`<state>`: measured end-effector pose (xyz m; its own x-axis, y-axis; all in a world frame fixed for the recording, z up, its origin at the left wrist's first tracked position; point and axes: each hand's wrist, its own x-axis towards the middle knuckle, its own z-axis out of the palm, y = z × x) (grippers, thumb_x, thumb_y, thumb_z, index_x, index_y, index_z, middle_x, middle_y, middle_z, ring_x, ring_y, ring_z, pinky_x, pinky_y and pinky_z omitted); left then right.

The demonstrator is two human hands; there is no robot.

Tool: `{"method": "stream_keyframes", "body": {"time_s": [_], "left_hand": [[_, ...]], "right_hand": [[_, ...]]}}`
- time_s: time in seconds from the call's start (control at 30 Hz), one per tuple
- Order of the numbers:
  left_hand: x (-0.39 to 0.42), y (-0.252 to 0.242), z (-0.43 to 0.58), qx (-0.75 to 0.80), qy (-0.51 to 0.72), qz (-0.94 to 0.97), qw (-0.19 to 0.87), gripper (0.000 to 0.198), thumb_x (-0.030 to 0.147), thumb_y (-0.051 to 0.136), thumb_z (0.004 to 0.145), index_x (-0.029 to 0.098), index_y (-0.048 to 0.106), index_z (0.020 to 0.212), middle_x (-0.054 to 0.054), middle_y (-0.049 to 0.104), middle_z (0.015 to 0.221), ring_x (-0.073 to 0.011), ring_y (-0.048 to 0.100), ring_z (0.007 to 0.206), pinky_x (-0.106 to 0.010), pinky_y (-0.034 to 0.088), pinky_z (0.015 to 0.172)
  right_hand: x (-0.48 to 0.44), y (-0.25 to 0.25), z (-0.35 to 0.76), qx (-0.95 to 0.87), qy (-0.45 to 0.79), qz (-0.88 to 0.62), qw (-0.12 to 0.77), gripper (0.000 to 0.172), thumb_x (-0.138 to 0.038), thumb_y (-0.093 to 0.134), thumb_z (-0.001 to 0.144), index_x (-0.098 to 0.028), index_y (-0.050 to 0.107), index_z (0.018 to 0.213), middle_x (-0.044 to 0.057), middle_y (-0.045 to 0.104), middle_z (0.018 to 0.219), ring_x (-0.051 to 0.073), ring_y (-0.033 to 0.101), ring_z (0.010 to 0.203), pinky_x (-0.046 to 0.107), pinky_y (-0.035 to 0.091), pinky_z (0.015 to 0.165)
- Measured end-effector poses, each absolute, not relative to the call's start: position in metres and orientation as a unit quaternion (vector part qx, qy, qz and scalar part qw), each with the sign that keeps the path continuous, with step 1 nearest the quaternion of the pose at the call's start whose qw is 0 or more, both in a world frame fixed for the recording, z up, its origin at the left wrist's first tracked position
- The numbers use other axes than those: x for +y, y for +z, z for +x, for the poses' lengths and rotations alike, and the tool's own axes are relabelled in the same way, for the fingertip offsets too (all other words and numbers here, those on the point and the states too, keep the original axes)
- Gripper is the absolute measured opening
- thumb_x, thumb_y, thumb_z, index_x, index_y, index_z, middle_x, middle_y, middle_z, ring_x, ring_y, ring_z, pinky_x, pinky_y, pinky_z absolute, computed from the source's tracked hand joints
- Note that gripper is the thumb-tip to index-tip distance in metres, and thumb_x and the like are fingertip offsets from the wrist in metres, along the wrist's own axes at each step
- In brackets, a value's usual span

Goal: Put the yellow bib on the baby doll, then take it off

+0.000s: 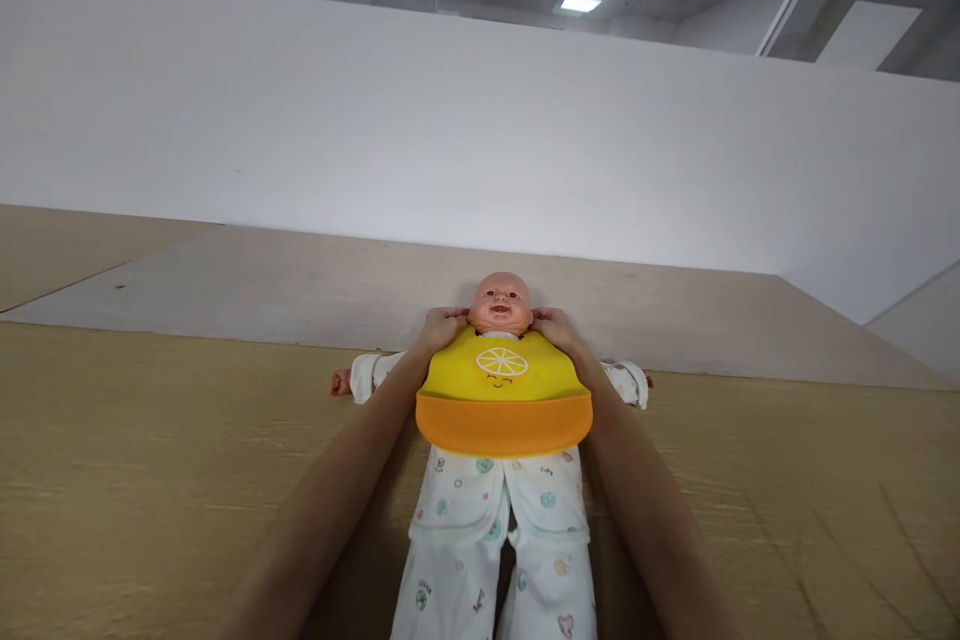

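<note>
The bib (503,398) is laid on the doll (501,305); its neck ends are pinched in the left grip (442,327) and right grip (553,325), fastening unseen.

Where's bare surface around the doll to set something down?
Bare tabletop left of the left forearm, and more right of the right forearm, out to the picture edges. A bare strip lies between the doll's head and the white wall. Crowded at the neck: left hand and right hand at the bib collar.

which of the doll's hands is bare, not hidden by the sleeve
The doll's hand at picture left: its pink fist shows past the white cuff. The other doll hand, at picture right, is almost wholly inside its sleeve.
</note>
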<state>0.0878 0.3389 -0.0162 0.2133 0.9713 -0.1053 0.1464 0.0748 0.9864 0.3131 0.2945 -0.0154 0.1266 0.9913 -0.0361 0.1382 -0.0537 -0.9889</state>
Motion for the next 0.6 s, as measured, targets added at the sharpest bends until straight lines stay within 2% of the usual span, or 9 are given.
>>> {"method": "stream_keyframes", "body": {"time_s": [0.17,0.3,0.4,0.5,0.6], "left_hand": [[0.338,-0.016,0.088,0.473,0.387,0.593,0.524,0.027,0.019,0.060,0.068,0.018,0.078,0.087,0.000,0.078,0.088,-0.0209,0.068,0.086,-0.025,0.051,0.076],[0.339,-0.020,0.088,0.455,0.391,0.591,0.540,0.032,0.022,0.059,0.069,0.018,0.078,0.095,-0.001,0.078,0.091,-0.0212,0.069,0.082,-0.026,0.052,0.072],[0.339,-0.022,0.088,0.423,0.405,0.576,0.571,0.039,0.025,0.060,0.071,0.019,0.076,0.105,-0.002,0.078,0.099,-0.0222,0.070,0.087,-0.029,0.054,0.076],[0.338,-0.019,0.088,0.419,0.404,0.594,0.556,0.041,0.022,0.061,0.068,0.018,0.076,0.107,-0.004,0.077,0.105,-0.0253,0.069,0.097,-0.031,0.054,0.085],[0.336,-0.014,0.088,0.439,0.391,0.629,0.508,0.041,0.017,0.059,0.065,0.016,0.077,0.102,-0.004,0.076,0.107,-0.0282,0.067,0.106,-0.033,0.052,0.093]], "right_hand": [[0.296,-0.016,0.316,-0.483,0.454,-0.576,0.477,0.013,-0.017,0.057,0.070,-0.012,0.068,0.073,0.007,0.069,0.073,0.017,0.065,0.083,0.025,0.054,0.078],[0.296,-0.016,0.316,-0.488,0.461,-0.567,0.478,0.023,-0.021,0.056,0.072,-0.011,0.073,0.085,0.008,0.072,0.082,0.020,0.066,0.089,0.027,0.054,0.079],[0.299,-0.017,0.316,-0.513,0.437,-0.564,0.478,0.029,-0.022,0.057,0.073,-0.011,0.074,0.095,0.008,0.072,0.088,0.020,0.066,0.094,0.027,0.054,0.081],[0.305,-0.020,0.317,-0.535,0.400,-0.572,0.476,0.025,-0.023,0.060,0.077,-0.011,0.073,0.095,0.008,0.072,0.088,0.019,0.065,0.092,0.028,0.053,0.082],[0.312,-0.026,0.320,-0.540,0.383,-0.581,0.474,0.023,-0.031,0.064,0.083,-0.010,0.069,0.093,0.007,0.069,0.090,0.015,0.063,0.088,0.029,0.053,0.083]]}}
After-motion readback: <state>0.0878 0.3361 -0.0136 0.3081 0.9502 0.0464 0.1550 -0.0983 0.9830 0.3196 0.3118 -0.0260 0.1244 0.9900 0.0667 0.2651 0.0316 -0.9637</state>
